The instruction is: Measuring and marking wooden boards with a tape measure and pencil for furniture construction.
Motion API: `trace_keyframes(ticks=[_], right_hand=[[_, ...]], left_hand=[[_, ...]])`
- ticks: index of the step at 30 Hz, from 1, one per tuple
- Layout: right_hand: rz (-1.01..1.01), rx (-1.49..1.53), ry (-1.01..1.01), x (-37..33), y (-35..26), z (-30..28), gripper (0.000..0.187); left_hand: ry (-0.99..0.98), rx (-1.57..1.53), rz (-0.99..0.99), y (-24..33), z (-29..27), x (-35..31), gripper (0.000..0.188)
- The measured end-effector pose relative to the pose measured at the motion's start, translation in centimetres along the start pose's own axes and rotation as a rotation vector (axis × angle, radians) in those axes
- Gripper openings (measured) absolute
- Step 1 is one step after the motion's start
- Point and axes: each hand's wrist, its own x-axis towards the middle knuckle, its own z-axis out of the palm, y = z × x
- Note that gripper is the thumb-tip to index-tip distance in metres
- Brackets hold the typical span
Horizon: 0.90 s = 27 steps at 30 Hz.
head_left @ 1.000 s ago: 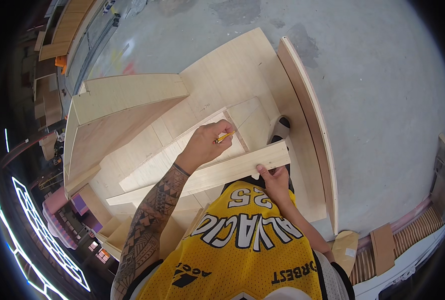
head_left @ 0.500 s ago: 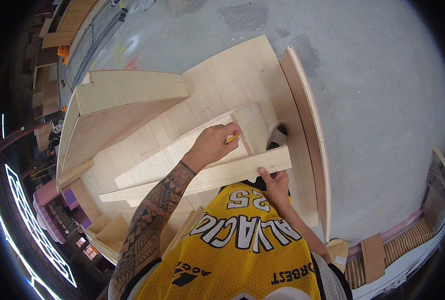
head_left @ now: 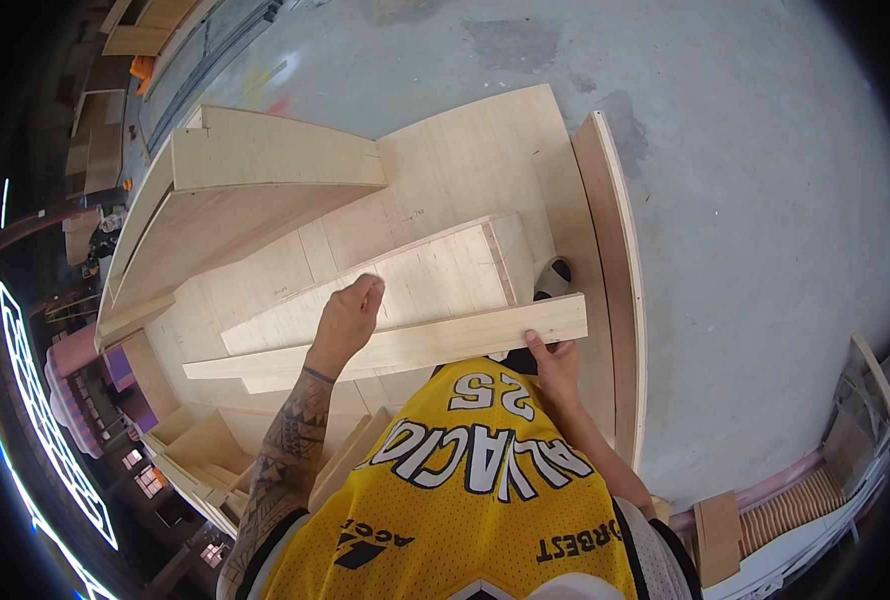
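My right hand (head_left: 555, 365) grips a long, pale wooden strip (head_left: 435, 340) near its right end, thumb on the upper face and fingers underneath. Over the strip's left half hovers my left hand (head_left: 348, 315), its fingers pinched together. The yellow pencil seen in those fingers a moment before is hidden now. Beneath and beyond the strip lies a tapered plywood box (head_left: 435, 277), which the strip partly covers. That box rests on a large plywood panel (head_left: 465, 150) with small pencil marks.
A tall angled plywood piece (head_left: 265, 215) stands at the left of the panel. An upright curved board (head_left: 613, 270) borders it on the right. My shoe (head_left: 553, 275) is beside the box. Open wooden compartments (head_left: 200, 445) are at lower left, and grey concrete floor (head_left: 755, 230) spreads right.
My left hand has moved left and a little nearer, away from the box's right end, and the pencil has gone out of sight. My right hand keeps hold of the strip.
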Motion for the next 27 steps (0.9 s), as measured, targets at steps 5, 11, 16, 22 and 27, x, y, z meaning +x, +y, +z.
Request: trace_keyframes(ticks=[5, 11, 16, 22, 27], right_hand=[[0.003, 0.017, 0.033, -0.1, -0.3, 1.0, 0.042], [-0.114, -0.082, -0.052, 2.2, -2.6, 2.4, 0.046], [-0.185, -0.076, -0.028, 6.6, 0.7, 1.2, 0.046], [-0.25, -0.03, 0.061, 7.2, 0.7, 2.6, 0.052], [-0.275, -0.075, 0.205, 6.0, 0.6, 3.1, 0.058]], left_hand=[[0.021, 0.045, 0.057, -6.6, 1.8, -7.1, 0.042], [0.109, 0.271, -0.01, -12.6, 2.8, -11.4, 0.096], [0.119, 0.283, -0.064, -16.4, 3.5, -11.7, 0.111], [0.129, 0.273, 0.035, -19.0, 3.0, -10.1, 0.096], [0.127, 0.237, 0.145, -18.9, 1.8, -9.2, 0.086]])
